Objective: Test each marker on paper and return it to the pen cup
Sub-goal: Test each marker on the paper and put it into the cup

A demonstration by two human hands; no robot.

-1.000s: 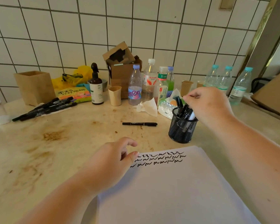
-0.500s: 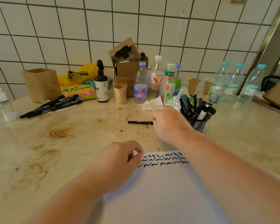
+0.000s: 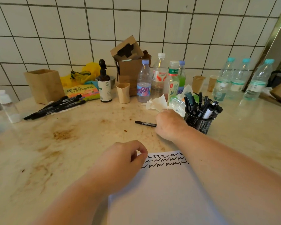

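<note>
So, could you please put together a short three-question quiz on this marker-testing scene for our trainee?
1. True or false: the black mesh pen cup holds several markers.
2. What does the right hand reach: (a) the single black marker lying on the counter, (b) the brown pump bottle?
3. What does the left hand rest on?

Key: 1 true; 2 a; 3 the white sheet of paper, at its scribbled corner.

The right hand (image 3: 169, 125) covers the right end of the lone marker (image 3: 144, 123) on the counter (image 3: 81, 143), and its fingers are out of sight. The right forearm hides part of the scribbles on the paper (image 3: 165, 192), which the bottom edge cuts off.
</note>
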